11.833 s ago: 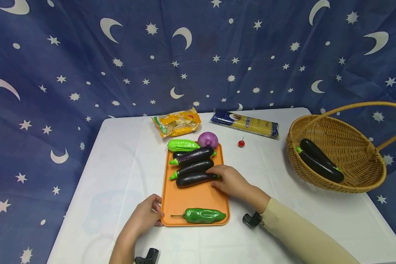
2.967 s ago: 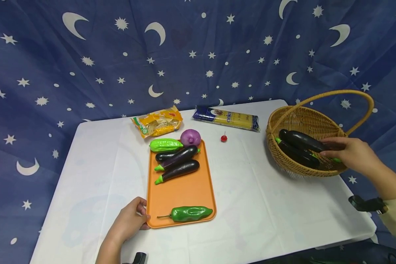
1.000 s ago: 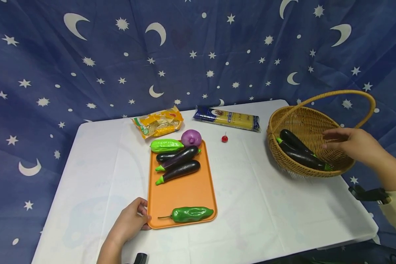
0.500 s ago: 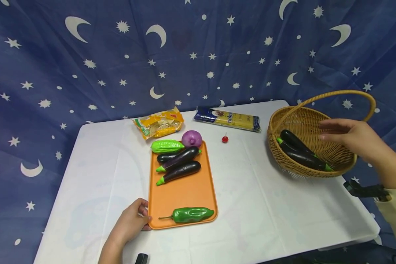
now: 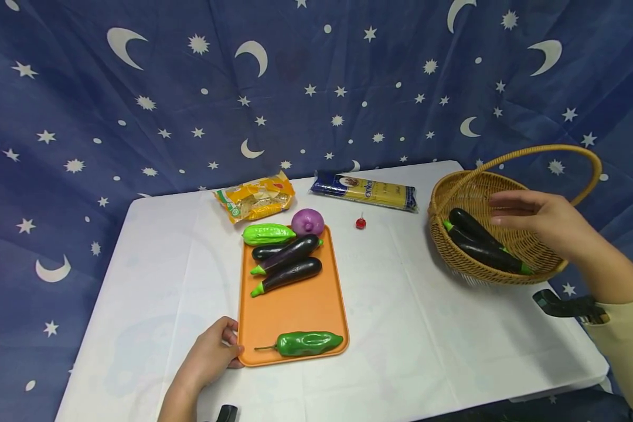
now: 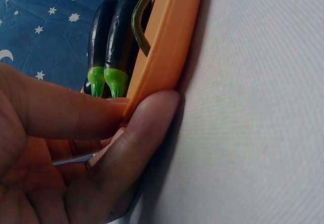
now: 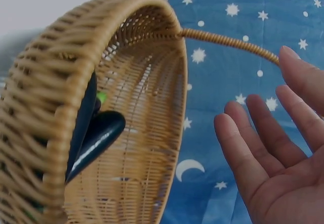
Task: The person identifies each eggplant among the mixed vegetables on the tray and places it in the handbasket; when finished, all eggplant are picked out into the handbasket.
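My left hand point(image 5: 208, 354) pinches the near left corner of the orange tray point(image 5: 295, 310) between thumb and fingers, as the left wrist view confirms. Three dark eggplants point(image 5: 292, 276) lie toward the tray's far end, beside a light green ridged vegetable point(image 5: 268, 234) and a purple onion point(image 5: 308, 221). Across the near end is a green pepper point(image 5: 308, 344). At the right, my right hand point(image 5: 559, 225) hovers over the wicker basket point(image 5: 506, 176), fingers extended and holding nothing. Dark eggplants point(image 5: 485, 252) lie in the basket, partly overlapping, so their number is unclear.
Behind the tray lie an orange-yellow food packet point(image 5: 258, 198) and a blue-yellow pasta packet point(image 5: 366, 190). A small red item with a stem point(image 5: 360, 223) sits nearby on the white tablecloth point(image 5: 401, 328). The basket's tall handle point(image 5: 548, 148) arches beside my right hand.
My right hand carried an eggplant from the tray into the basket and let it go. Since then it has risen and drifted left. My left hand keeps its grip on the tray.
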Demonstrator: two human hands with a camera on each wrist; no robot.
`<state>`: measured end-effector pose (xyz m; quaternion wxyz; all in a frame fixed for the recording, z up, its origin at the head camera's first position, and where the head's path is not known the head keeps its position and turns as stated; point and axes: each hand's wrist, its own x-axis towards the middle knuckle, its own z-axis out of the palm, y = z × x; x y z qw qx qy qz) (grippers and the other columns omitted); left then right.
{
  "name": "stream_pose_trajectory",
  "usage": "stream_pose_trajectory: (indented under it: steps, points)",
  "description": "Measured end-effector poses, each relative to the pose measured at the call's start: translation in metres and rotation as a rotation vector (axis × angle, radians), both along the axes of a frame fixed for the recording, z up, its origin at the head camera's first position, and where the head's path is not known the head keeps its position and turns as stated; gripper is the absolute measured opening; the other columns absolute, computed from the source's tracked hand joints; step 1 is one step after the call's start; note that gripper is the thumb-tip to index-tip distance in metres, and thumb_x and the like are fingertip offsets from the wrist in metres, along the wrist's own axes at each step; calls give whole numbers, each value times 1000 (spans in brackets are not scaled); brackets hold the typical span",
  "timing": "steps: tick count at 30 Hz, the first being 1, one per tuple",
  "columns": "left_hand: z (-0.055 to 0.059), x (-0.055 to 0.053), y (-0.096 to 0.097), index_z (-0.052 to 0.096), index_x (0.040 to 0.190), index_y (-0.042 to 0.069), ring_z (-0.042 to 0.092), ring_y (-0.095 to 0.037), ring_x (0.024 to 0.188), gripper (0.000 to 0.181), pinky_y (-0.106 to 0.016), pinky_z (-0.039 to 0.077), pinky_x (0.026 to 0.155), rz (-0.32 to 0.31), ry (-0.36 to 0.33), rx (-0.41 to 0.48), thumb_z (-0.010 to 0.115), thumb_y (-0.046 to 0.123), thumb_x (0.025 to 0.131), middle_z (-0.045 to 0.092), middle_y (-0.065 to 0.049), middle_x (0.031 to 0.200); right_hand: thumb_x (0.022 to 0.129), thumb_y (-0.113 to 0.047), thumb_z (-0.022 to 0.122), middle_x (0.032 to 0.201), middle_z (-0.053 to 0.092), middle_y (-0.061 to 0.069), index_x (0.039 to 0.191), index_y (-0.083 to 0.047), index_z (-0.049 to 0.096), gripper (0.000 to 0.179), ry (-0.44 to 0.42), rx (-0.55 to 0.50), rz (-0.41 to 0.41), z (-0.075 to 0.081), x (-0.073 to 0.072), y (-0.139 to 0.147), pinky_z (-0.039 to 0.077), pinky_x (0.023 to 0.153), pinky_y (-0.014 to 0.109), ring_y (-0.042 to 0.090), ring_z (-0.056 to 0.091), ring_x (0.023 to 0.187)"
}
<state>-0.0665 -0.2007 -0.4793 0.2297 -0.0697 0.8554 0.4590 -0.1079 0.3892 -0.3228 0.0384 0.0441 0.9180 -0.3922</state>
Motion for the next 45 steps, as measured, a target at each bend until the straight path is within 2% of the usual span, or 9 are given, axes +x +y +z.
stream_pose_trajectory:
  steps: [8,14,22,24,28,33,38,43,45]
  points:
    - [-1,-1,0,52,119,-4,63,-19,67,36,-31,61,56,-2,-9,4,68,-10,87,51,-12,91,93,-21,75,116,66,-20,140,-7,55,53,8,-85,44,-6,-5,-14,57,80,15,-3,64,103]
    - [0,-1,1,52,118,-4,63,-20,68,35,-32,61,56,0,-17,9,68,-11,87,51,-12,91,93,-19,75,118,66,-17,139,-7,56,51,8,-137,52,-10,-9,-25,57,82,17,0,64,105]
    - [0,-1,1,52,117,-3,62,-20,68,35,-31,61,56,-2,-7,18,68,-11,87,50,-11,91,91,-16,76,120,68,-8,139,-1,55,55,-3,-227,67,-14,-13,-47,58,85,19,3,65,108]
    - [0,0,1,52,117,-3,62,-20,68,35,-32,61,56,-1,-7,16,68,-11,87,50,-11,91,91,-17,77,123,67,-2,139,0,54,56,-13,-244,70,-16,-15,-51,58,87,20,6,65,109]
    - [0,0,1,52,117,-3,63,-20,67,35,-32,61,56,-1,-5,13,68,-10,87,51,-11,90,90,-19,77,129,64,7,140,-3,55,57,-25,-237,85,-23,-19,-60,57,87,20,11,65,113]
    - [-1,-1,1,52,117,-3,63,-19,66,34,-32,61,55,0,-10,0,68,-10,88,51,-11,90,89,-17,79,126,66,3,137,-4,59,53,-12,-251,109,-32,-24,-74,58,87,22,15,65,112]
    - [-1,0,1,52,117,-3,64,-19,65,34,-32,60,55,8,-19,-8,68,-9,88,52,-11,90,87,-12,80,123,68,7,133,-2,61,51,0,-301,132,-42,-31,-88,59,87,23,14,67,108]
    - [0,0,1,52,117,-3,64,-19,64,34,-33,60,55,4,-15,-3,68,-9,88,52,-11,89,87,-22,81,131,63,15,134,-3,60,55,-25,-277,168,-51,-37,-99,57,88,22,15,66,111]
    - [0,0,1,52,117,-3,64,-19,64,34,-33,60,55,5,-14,-1,67,-9,88,52,-11,89,87,-27,81,133,61,15,135,-4,59,58,-43,-260,180,-54,-40,-102,57,89,20,22,64,116]
